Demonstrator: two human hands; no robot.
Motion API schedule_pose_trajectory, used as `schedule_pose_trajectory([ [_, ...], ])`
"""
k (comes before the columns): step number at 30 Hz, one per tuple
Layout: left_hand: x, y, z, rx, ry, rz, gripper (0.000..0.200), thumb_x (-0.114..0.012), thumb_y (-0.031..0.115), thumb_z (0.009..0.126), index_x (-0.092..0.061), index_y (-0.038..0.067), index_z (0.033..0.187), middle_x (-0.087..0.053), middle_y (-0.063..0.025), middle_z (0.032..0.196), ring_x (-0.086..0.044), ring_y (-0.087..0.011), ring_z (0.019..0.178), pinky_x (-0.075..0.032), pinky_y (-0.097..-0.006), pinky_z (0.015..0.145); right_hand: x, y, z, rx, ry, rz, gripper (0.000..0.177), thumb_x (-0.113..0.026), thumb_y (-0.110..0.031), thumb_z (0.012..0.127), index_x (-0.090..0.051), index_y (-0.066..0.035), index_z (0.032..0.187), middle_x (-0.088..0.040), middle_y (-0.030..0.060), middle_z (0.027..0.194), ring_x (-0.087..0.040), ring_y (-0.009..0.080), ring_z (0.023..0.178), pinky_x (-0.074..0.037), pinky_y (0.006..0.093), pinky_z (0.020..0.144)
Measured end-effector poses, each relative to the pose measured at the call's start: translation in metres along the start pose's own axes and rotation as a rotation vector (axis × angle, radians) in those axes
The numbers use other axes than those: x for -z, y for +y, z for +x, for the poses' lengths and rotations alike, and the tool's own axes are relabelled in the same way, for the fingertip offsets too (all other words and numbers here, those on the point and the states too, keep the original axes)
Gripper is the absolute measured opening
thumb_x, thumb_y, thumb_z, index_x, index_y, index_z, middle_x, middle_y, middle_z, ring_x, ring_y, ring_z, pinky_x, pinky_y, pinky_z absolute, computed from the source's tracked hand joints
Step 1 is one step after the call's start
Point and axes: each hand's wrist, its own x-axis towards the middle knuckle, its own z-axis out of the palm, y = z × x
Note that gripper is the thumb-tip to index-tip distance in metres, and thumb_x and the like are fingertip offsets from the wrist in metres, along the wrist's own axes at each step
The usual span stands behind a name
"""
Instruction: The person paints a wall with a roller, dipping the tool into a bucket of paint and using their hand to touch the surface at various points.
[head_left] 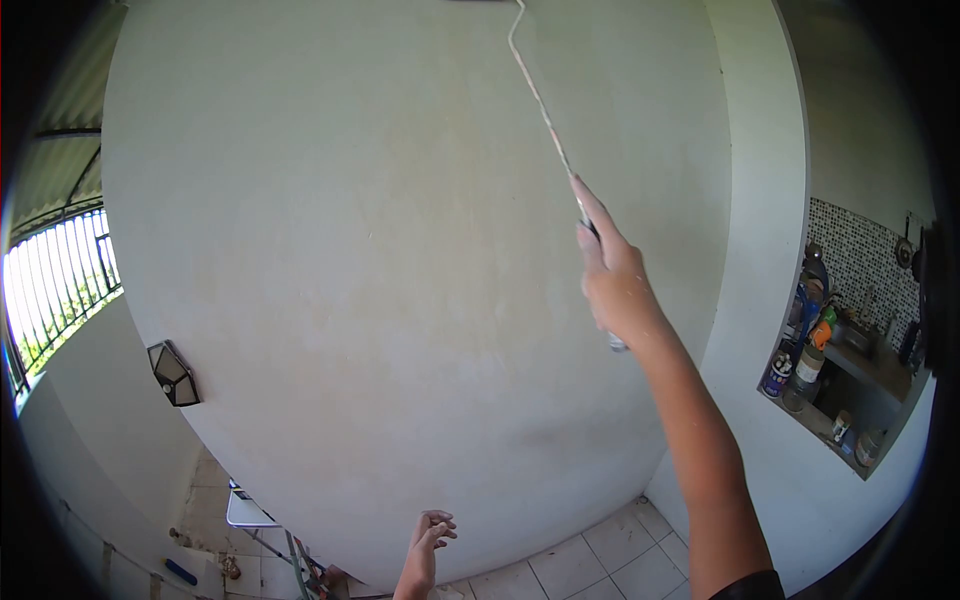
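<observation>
My right hand (615,285) is raised at the right of centre, wrapped around the handle of a paint roller (545,115). The index finger stretches along its thin, paint-marked metal rod. That rod runs up to the top edge, where only a sliver of the dark roller end shows. Behind it stands a pale, patchy wall (400,270) with faint yellowish and pinkish areas. Low in the view, my left hand (430,535) hangs in front of the wall's foot. Its fingers are loosely bent and slightly apart, with nothing in them.
A dark-framed wall lamp (174,373) juts out at the wall's left edge. Jars and cans (808,365) crowd a ledge (825,432) in the opening at right. Below are floor tiles (570,568), and a white-topped folding stand (250,511) at lower left. A barred window (65,270) is far left.
</observation>
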Motion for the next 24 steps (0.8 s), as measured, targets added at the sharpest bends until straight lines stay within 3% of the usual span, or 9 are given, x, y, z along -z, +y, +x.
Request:
schedule_pose_trajectory([
  [4,0.001,0.002,-0.016,-0.085,-0.129,0.08,0.034,-0.055,0.024,0.095,-0.056,0.005,0.122,-0.061,-0.0109,0.11,-0.057,-0.0236,0.104,-0.045,-0.0407,0.092,-0.044,0.012,0.004,0.056,-0.038,0.011,0.067,-0.044,-0.006,0.099,-0.014,-0.027,0.155,-0.052,0.0151,0.063,-0.053,0.0269,0.052,-0.038,0.0504,0.054],
  [7,0.02,-0.02,-0.026,-0.133,-0.205,0.158,0.033,-0.054,0.025,0.096,-0.053,0.005,0.122,-0.059,-0.0076,0.104,-0.057,-0.0185,0.097,-0.045,-0.0363,0.084,-0.094,0.098,-0.035,0.251,0.026,-0.084,0.082,-0.05,0.004,0.091,-0.008,-0.023,0.156,-0.058,0.0199,0.065,-0.061,0.0353,0.059,-0.048,0.048,0.059],
  [10,0.052,-0.054,-0.032,-0.089,-0.201,0.197,0.034,-0.051,0.027,0.097,-0.053,0.005,0.123,-0.06,-0.008,0.107,-0.057,-0.0191,0.096,-0.045,-0.036,0.083,-0.112,0.167,-0.12,0.086,-0.111,-0.17,0.086,-0.05,0.008,0.086,-0.007,-0.018,0.157,-0.064,0.0254,0.075,-0.065,0.0387,0.064,-0.051,0.0444,0.06],
  [12,0.074,-0.073,-0.036,-0.061,-0.168,0.197,0.034,-0.05,0.028,0.098,-0.053,0.004,0.123,-0.06,-0.0083,0.109,-0.057,-0.0191,0.097,-0.046,-0.0354,0.082,-0.126,0.204,-0.165,-0.032,-0.205,-0.238,0.086,-0.049,0.01,0.085,-0.007,-0.012,0.156,-0.063,0.0356,0.107,-0.065,0.0451,0.07,-0.053,0.0444,0.066],
  [13,0.084,-0.079,-0.035,-0.044,-0.154,0.201,0.035,-0.049,0.028,0.098,-0.053,0.004,0.123,-0.06,-0.0085,0.109,-0.057,-0.0191,0.097,-0.046,-0.0351,0.082,-0.129,0.213,-0.169,-0.035,-0.21,-0.229,0.086,-0.049,0.01,0.085,-0.006,-0.012,0.156,-0.063,0.0355,0.107,-0.065,0.0451,0.07,-0.053,0.0447,0.065],
  [17,0.093,-0.049,-0.039,0.086,-0.105,0.311,0.035,-0.05,0.026,0.099,-0.052,0.001,0.124,-0.059,-0.0111,0.114,-0.057,-0.0209,0.101,-0.047,-0.0355,0.084,-0.121,0.187,-0.142,0.034,-0.156,-0.175,0.087,-0.048,0.009,0.085,-0.006,-0.016,0.156,-0.063,0.0353,0.106,-0.064,0.0447,0.068,-0.053,0.0466,0.064],
  [19,0.096,-0.051,-0.029,0.095,-0.093,0.286,0.035,-0.05,0.025,0.1,-0.051,0.0,0.124,-0.059,-0.0124,0.116,-0.057,-0.0219,0.104,-0.048,-0.0358,0.085,-0.098,0.156,-0.089,0.129,-0.096,-0.149,0.088,-0.048,0.011,0.084,-0.008,-0.019,0.157,-0.064,0.0344,0.091,-0.065,0.0428,0.066,-0.051,0.0466,0.06],
  [21,0.092,-0.054,-0.024,-0.024,-0.142,0.263,0.035,-0.048,0.026,0.101,-0.051,0.001,0.125,-0.058,-0.0129,0.117,-0.058,-0.0227,0.104,-0.048,-0.0361,0.085,-0.039,0.064,-0.019,0.03,-0.13,-0.136,0.091,-0.045,0.013,0.083,-0.01,-0.03,0.156,-0.064,0.0342,0.094,-0.065,0.044,0.074,-0.049,0.0492,0.066],
  [24,0.086,-0.063,-0.011,-0.08,-0.185,0.244,0.034,-0.046,0.024,0.102,-0.05,0.001,0.126,-0.057,-0.0133,0.119,-0.058,-0.0237,0.106,-0.049,-0.0363,0.084,-0.004,0.013,0.037,0.226,-0.024,-0.225,0.088,-0.043,0.01,0.086,-0.008,-0.033,0.154,-0.057,0.0364,0.121,-0.066,0.0432,0.075,-0.055,0.0482,0.071],
])
